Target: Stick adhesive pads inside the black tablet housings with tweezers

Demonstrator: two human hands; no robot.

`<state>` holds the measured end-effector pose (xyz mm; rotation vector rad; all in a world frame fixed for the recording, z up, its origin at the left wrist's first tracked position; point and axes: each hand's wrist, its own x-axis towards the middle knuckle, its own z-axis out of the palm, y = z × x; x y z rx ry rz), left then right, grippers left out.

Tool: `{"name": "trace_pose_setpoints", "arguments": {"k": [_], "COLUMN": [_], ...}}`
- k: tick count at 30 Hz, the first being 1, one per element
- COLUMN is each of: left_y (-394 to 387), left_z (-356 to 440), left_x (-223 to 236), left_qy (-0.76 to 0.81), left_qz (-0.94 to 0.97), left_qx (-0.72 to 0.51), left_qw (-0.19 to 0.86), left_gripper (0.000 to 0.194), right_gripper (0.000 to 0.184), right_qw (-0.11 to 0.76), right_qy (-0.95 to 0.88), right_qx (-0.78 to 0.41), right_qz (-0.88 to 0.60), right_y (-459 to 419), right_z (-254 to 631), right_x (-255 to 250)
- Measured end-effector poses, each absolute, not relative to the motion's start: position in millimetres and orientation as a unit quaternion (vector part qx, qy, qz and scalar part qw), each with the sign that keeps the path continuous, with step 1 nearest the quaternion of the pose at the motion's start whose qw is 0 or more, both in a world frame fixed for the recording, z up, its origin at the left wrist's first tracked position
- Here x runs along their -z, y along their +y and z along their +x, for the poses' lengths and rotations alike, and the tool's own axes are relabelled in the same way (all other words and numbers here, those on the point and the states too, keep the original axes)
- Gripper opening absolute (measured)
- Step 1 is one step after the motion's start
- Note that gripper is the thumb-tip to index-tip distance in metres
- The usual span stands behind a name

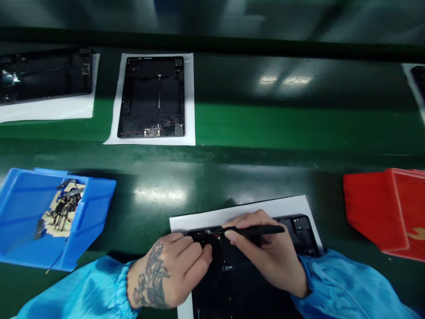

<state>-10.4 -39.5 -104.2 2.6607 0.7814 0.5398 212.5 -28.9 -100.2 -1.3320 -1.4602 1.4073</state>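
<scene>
In front of me a black tablet back shell (245,290) lies on a white sheet (279,206), its lower part cut off by the picture's edge. My right hand (265,252) pinches a slim black tool (255,230), which looks like tweezers. The tool's tip points left, at small parts and a bit of red wire near the shell's upper edge. Over the shell's upper left corner, my left hand (175,270) rests with curled fingers; whatever may be under them is hidden. Both hands come out of blue sleeves.
At left stands a blue bin (96,212) with small dark cabled parts; at right, a red bin (368,208). Across the green surface (282,128), another open shell (142,97) lies on white paper, with a further shell (43,75) at far left. Another sheet shows at the right edge.
</scene>
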Motion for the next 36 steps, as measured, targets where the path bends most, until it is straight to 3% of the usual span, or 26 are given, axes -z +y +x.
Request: {"name": "trace_pose_setpoints", "arguments": {"k": [17,23,36], "left_y": [-37.9,-41.0,-43.5], "left_z": [-8.0,-7.0,-6.8], "left_x": [100.0,98.9,102.4], "left_qy": [0.292,0.340,0.359], "left_qz": [0.921,0.915,0.914], "left_qx": [-0.200,-0.191,-0.178], "left_qw": [0.161,0.101,0.057], "left_gripper": [0.020,0.032,0.029], "right_gripper": [0.020,0.016,0.020], "right_qw": [0.364,0.352,0.409], "right_qy": [-0.601,-0.614,-0.668], "right_qx": [-0.505,-0.487,-0.384], "right_qz": [-0.502,-0.512,-0.489], "right_y": [-29.7,-31.0,-31.1], "right_z": [211.0,209.2,212.3], "right_x": [102.3,103.5,103.2]}}
